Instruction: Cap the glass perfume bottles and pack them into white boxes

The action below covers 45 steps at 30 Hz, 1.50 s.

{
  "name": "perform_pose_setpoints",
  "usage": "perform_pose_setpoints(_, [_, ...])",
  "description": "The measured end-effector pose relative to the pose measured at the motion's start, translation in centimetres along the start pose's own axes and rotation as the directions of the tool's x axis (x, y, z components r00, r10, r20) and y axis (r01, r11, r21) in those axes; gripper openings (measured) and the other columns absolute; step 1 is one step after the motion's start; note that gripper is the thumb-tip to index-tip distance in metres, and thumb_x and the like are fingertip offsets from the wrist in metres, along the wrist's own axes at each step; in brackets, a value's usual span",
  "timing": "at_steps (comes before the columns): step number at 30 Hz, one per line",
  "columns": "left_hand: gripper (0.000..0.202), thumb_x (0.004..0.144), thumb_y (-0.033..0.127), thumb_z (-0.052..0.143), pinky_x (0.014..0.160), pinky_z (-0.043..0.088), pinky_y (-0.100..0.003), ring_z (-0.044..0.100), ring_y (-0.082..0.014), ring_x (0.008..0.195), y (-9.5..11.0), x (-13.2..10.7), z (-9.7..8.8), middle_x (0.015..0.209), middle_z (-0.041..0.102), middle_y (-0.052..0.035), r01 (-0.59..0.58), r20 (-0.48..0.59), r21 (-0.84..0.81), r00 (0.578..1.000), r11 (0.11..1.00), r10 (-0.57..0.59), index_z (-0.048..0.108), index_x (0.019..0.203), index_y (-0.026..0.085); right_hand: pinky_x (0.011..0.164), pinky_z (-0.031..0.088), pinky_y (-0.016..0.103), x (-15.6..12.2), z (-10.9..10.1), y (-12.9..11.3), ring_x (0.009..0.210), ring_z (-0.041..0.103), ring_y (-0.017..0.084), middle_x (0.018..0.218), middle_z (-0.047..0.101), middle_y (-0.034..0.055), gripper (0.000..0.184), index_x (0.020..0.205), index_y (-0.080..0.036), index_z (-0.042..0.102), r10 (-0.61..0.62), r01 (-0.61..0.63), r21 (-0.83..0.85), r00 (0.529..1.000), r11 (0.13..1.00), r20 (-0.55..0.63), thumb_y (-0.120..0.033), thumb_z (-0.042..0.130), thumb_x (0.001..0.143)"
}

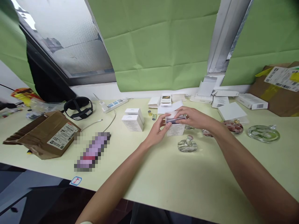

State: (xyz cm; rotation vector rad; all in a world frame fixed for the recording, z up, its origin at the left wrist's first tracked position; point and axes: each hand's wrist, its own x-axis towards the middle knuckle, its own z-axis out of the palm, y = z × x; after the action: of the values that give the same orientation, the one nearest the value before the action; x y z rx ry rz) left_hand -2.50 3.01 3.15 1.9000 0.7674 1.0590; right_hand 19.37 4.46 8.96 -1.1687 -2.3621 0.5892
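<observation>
A small white carton with printed text stands on the table, its top open and something dark showing inside the opening. My left hand grips the carton's left side, with the thumb at the front rim. From the right, my right hand has its fingers closed at the top edge and flap of the same carton. Just in front lies a clear glass perfume bottle with a round stopper. Another glass bottle behind the carton is partly hidden, and a reddish one sits partly behind my right forearm.
Two white cartons stand left of my hands, near small gold caps. Opened white packaging lines the back. A green bottle lies right. Leftward are a phone-like object, a brown cardboard box, a headset and a power strip.
</observation>
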Motion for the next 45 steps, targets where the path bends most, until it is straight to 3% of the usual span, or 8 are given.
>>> perform_pose_setpoints(12, [0.046,0.098,0.036,0.046,0.089,0.051,-0.035,0.060,-0.0160,0.102,-1.0,-0.2,0.4,0.124,0.053,-0.0089,-0.137,-0.051,0.073,0.989,0.988,0.140,0.024,0.137,0.029,0.073,0.044,0.033,0.2,0.1,-0.8,0.082,0.056,0.017,0.115,0.057,0.0053,0.010,0.092,-0.023,0.056,-0.099,0.099,-0.012,0.963,0.995,-0.249,-0.030,0.060,0.085])
perform_pose_setpoints(18, [0.025,0.096,0.035,0.048,0.091,0.048,-0.035,0.053,-0.0195,0.106,-1.5,-0.3,0.2,0.116,0.050,-0.0094,-0.246,0.031,0.404,0.966,0.881,0.256,0.050,0.119,0.024,0.073,0.047,0.034,0.3,0.6,-0.6,0.080,0.058,0.017,0.116,0.054,0.0051,0.027,0.109,-0.026,0.052,-0.042,0.054,0.038,0.960,0.998,-0.277,-0.029,0.061,0.083])
perform_pose_setpoints(26, [0.018,0.099,0.033,0.043,0.088,0.047,-0.033,0.053,-0.0193,0.103,-1.5,-0.1,-0.6,0.115,0.048,-0.0103,-0.200,-0.018,0.519,0.969,0.831,0.245,0.053,0.108,0.021,0.080,0.052,0.038,-3.1,-4.8,-2.8,0.100,0.063,0.025,0.118,0.064,0.0062,0.034,0.109,-0.030,0.063,0.115,-0.114,0.020,0.983,0.993,-0.143,-0.054,0.053,0.088])
perform_pose_setpoints(29, [0.019,0.099,0.033,0.043,0.085,0.047,-0.032,0.054,-0.0189,0.099,-1.7,-0.1,-0.8,0.115,0.048,-0.0106,-0.185,-0.045,0.543,0.967,0.819,0.249,0.053,0.106,0.020,0.070,0.053,0.037,-4.6,-5.9,-3.0,0.094,0.066,0.028,0.112,0.068,0.0076,0.041,0.113,-0.032,0.064,0.190,-0.189,-0.016,0.980,0.982,0.067,-0.057,0.062,0.080])
perform_pose_setpoints(32, [0.020,0.099,0.034,0.042,0.083,0.046,-0.032,0.054,-0.0193,0.098,-1.9,-0.1,-0.8,0.115,0.048,-0.0109,-0.160,-0.095,0.575,0.961,0.802,0.259,0.054,0.106,0.020,0.063,0.054,0.036,-4.7,-4.6,-3.4,0.090,0.068,0.029,0.114,0.069,0.0083,0.061,0.121,-0.032,0.061,0.215,-0.217,-0.030,0.922,0.976,0.323,-0.053,0.075,0.066])
perform_pose_setpoints(35, [0.021,0.099,0.036,0.042,0.082,0.046,-0.031,0.054,-0.0199,0.099,-2.1,0.0,-0.9,0.112,0.049,-0.0106,-0.128,-0.152,0.591,0.952,0.796,0.266,0.055,0.104,0.020,0.059,0.051,0.035,-3.6,-2.2,-4.2,0.081,0.068,0.028,0.102,0.071,0.0064,0.054,0.106,-0.027,0.065,0.298,-0.273,-0.122,0.840,0.954,0.453,-0.041,0.080,0.056])
perform_pose_setpoints(39, [0.023,0.099,0.037,0.042,0.081,0.046,-0.031,0.055,-0.0197,0.096,-2.2,0.1,-1.0,0.109,0.049,-0.0099,-0.119,-0.155,0.585,0.954,0.802,0.255,0.057,0.101,0.020,0.052,0.045,0.032,-2.4,-0.2,-4.5,0.073,0.065,0.026,0.085,0.069,0.0038,0.033,0.085,-0.025,0.064,0.342,-0.246,-0.252,0.806,0.936,0.483,-0.033,0.076,0.056])
perform_pose_setpoints(45, [0.023,0.099,0.037,0.041,0.082,0.047,-0.031,0.055,-0.0195,0.097,-2.3,0.1,-1.0,0.108,0.049,-0.0097,-0.122,-0.150,0.590,0.955,0.798,0.256,0.057,0.101,0.020,0.052,0.044,0.032,-2.3,0.1,-3.2,0.073,0.065,0.025,0.090,0.070,0.0059,0.030,0.089,-0.024,0.068,0.296,-0.205,-0.234,0.831,0.950,0.472,-0.030,0.072,0.060])
